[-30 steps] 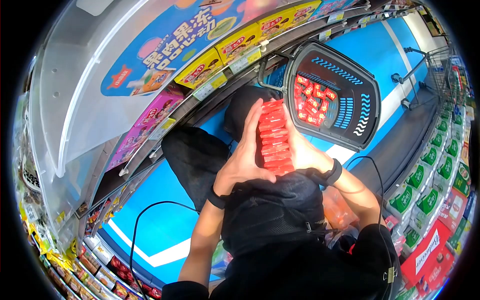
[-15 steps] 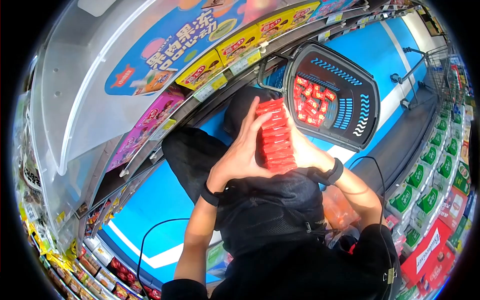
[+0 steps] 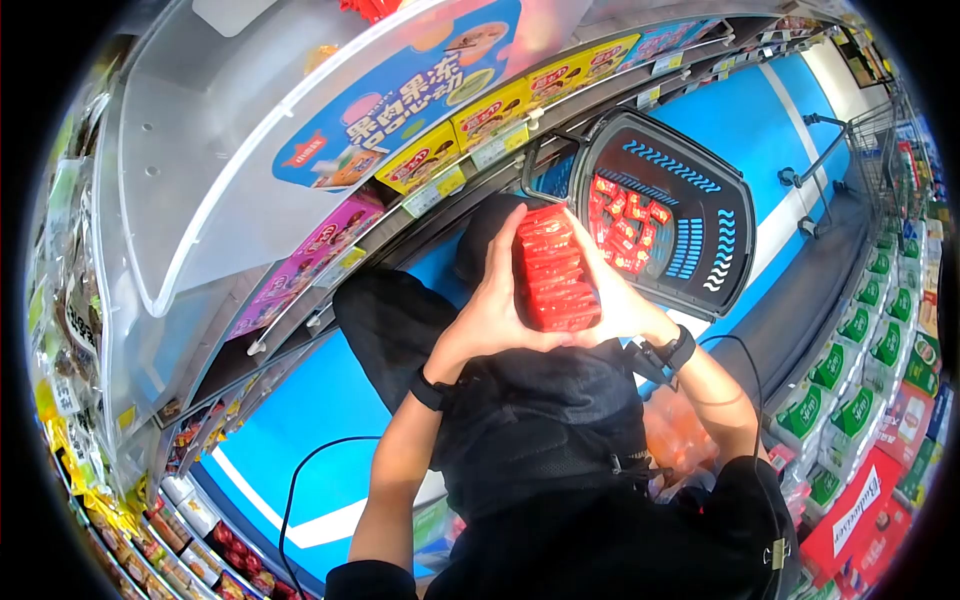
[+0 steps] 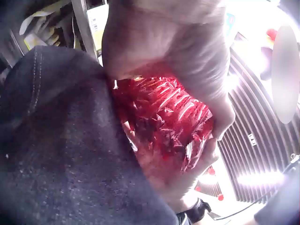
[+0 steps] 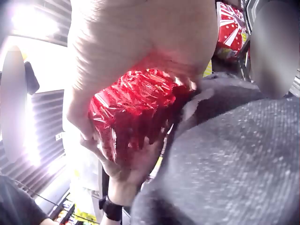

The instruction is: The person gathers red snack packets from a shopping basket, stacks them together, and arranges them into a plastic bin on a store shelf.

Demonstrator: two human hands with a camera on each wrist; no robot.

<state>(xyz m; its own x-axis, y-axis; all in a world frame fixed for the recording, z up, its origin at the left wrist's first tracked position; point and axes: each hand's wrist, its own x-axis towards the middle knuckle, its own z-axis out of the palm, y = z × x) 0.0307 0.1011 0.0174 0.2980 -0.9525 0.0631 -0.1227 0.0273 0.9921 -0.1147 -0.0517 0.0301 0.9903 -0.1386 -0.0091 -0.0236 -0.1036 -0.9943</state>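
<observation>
A stack of small red foil-wrapped packets (image 3: 555, 272) is clasped between my two hands, above my lap. My left hand (image 3: 488, 318) grips its left side and my right hand (image 3: 622, 308) grips the right. Both thumbs meet at the near end, while the fingers run along the sides towards the far end. In the left wrist view the shiny wrappers (image 4: 161, 119) fill the space between the palms. The right wrist view shows the packets (image 5: 133, 101) pressed close together, partly hidden by the hands.
Just beyond my hands a black shopping basket (image 3: 668, 163) stands on the blue floor, with several red packets (image 3: 625, 228) inside. A shelf with yellow boxes (image 3: 490, 108) and a clear plastic bin (image 3: 215, 215) runs along the left. A wire cart (image 3: 880, 140) stands at far right.
My left index finger, raised over the top of the stack half a second ago, now lies along its side. The thumbs have come together at the near end. The head view has shifted slightly.
</observation>
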